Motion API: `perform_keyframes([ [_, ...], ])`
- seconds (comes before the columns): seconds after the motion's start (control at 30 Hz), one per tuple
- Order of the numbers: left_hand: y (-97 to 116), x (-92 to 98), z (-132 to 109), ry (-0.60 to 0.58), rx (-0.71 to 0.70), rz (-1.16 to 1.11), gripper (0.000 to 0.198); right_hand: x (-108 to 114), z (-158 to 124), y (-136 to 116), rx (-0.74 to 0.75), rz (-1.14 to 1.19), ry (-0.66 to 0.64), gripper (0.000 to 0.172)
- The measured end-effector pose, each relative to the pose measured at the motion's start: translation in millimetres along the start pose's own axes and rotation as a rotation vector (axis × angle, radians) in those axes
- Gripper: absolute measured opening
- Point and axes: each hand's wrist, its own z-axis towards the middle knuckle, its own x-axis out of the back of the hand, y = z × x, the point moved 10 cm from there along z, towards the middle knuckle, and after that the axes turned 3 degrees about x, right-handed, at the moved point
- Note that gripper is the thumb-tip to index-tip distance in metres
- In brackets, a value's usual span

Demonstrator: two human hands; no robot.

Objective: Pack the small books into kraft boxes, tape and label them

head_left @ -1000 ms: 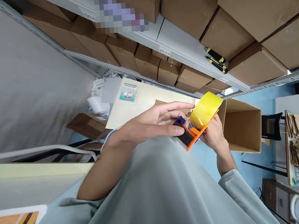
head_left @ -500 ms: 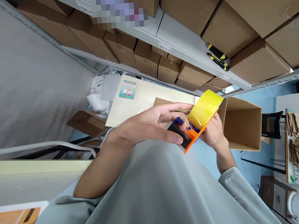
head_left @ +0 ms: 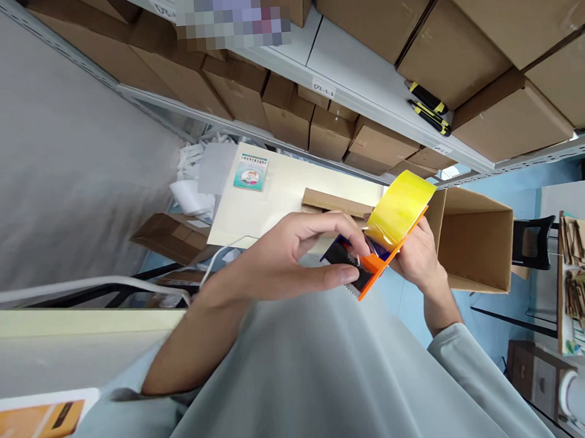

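In front of my body is an orange tape dispenser point(head_left: 376, 267) with a large roll of yellow packing tape point(head_left: 402, 206) on it. My right hand point(head_left: 420, 255) grips the dispenser from its far right side, with most of its fingers hidden behind the roll. My left hand point(head_left: 295, 253) pinches the front part: the thumb lies on the black plate point(head_left: 339, 261) near the toothed cutter, and the index finger bends in by the roller. A clear strip of tape shows between the roll and that finger; whether the fingertip holds it, I cannot tell.
A cream table point(head_left: 284, 173) carries a green-white booklet point(head_left: 250, 172) and a folded cardboard piece point(head_left: 339, 202). Above it, shelves hold several cardboard boxes point(head_left: 334, 133) and two yellow-black utility knives point(head_left: 429, 108). An open carton point(head_left: 479, 242) stands on the right.
My left index finger has curled further down into the dispenser's front, and the left hand's other fingers have drawn back from the roll. The right hand keeps its hold.
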Motion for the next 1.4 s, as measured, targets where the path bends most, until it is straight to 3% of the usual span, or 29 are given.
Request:
perform_keyframes([
  [0.13,12,1.5,0,0.005,-0.131,0.100,0.017,1,3,-3,0.013,-0.004,-0.012,0.022],
  [0.33,22,2.5,-2,0.020,-0.168,0.212,0.025,4,3,-1,0.010,0.040,0.027,0.018],
  [0.6,24,8.3,-14,0.170,-0.244,0.438,0.017,-4,-1,8,-0.049,-0.007,0.054,0.027],
  [0.77,21,8.3,-26,0.240,-0.285,0.600,0.016,-10,1,-3,-0.013,0.029,0.081,0.022],
  [0.9,32,6.5,-41,0.314,-0.412,0.725,0.009,-16,1,-11,-0.004,0.099,0.094,0.019],
  [1.1,29,5.6,-39,0.204,-0.254,0.766,0.010,-15,1,-20,0.039,0.202,0.090,0.016],
  [1.2,37,-0.7,-45,0.145,-0.266,0.826,0.007,-11,1,-22,0.058,0.214,0.091,0.018],
  [1.4,69,-27.1,-79,0.159,-0.617,1.118,0.031,-8,0,-23,0.031,0.128,0.095,0.024],
])
